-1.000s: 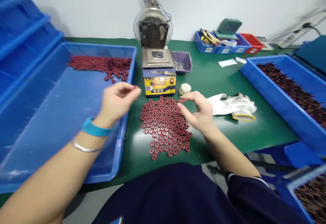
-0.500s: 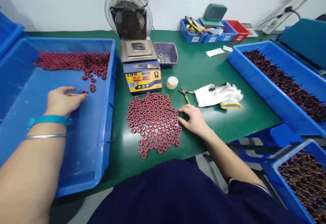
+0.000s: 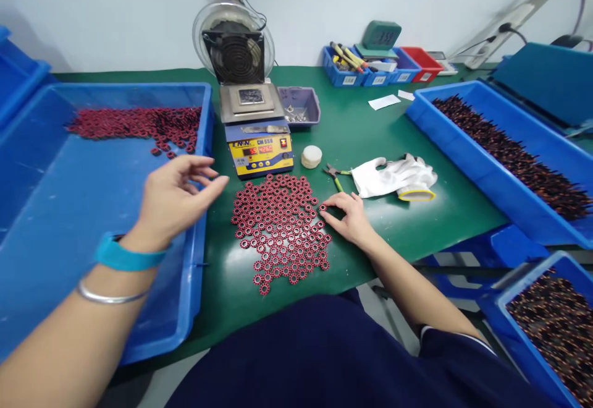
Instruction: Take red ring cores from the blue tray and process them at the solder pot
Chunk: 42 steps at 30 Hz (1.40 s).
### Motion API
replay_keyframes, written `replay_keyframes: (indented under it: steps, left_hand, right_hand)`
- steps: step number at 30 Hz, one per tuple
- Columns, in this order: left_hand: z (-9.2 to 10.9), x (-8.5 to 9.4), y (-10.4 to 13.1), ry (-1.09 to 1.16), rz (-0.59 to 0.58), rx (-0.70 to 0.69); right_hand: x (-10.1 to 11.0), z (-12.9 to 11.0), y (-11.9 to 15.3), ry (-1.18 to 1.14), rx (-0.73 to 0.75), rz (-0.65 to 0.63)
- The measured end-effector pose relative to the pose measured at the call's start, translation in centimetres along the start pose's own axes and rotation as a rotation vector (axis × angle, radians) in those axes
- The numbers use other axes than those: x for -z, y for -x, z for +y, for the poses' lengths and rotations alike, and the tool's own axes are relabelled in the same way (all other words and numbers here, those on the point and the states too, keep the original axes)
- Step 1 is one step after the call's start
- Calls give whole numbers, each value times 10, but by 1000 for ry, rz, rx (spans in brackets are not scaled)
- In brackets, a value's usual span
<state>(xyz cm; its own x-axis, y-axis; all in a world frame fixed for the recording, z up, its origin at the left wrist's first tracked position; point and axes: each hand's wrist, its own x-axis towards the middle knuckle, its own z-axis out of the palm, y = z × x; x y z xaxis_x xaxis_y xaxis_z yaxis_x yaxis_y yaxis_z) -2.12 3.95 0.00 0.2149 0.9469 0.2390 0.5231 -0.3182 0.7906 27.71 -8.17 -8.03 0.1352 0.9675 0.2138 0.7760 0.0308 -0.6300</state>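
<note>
One red ring [image 3: 323, 208] pinched by right hand [image 3: 351, 217], right edge of cluster [image 3: 271, 204] | left hand [image 3: 173, 201] wide over blue tray [image 3: 92, 198] | green tabletop [image 3: 219, 241] between cluster and tray rim

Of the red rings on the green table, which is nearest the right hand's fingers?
The red ring between the thumb and forefinger tips of the right hand, at the right edge of the cluster; the others lie outside that gap.

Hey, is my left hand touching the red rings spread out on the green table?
Apart. The head view shows a strip of green tabletop between the left hand and the red rings.
</note>
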Motion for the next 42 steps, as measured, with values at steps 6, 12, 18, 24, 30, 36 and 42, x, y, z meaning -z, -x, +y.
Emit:
replay_keyframes:
  steps: [6, 12, 18, 24, 30, 36, 42]
  left_hand:
    - [32, -32, 43, 218, -408, -90]
    - [38, -41, 51, 278, -467, -33]
    - [37, -38, 50, 277, -424, -184]
    - [39, -38, 53, 202, -340, -394]
    - [42, -25, 50, 326, 40, -344]
    - [29, -26, 42, 545, 156, -160]
    - [27, -39, 46, 605, -40, -4]
  right_hand:
    - [2, -56, -1, -210, 326, 128]
    - [-11, -101, -10, -364, 560, 120]
    - [-13, -110, -11, -532, 463, 62]
    - [-13, -113, -10, -719, 311, -37]
    - [-10, -110, -10, -785, 236, -40]
    - [-9, -107, -13, -868, 75, -96]
    - [6, -108, -37, -955, -84, -218]
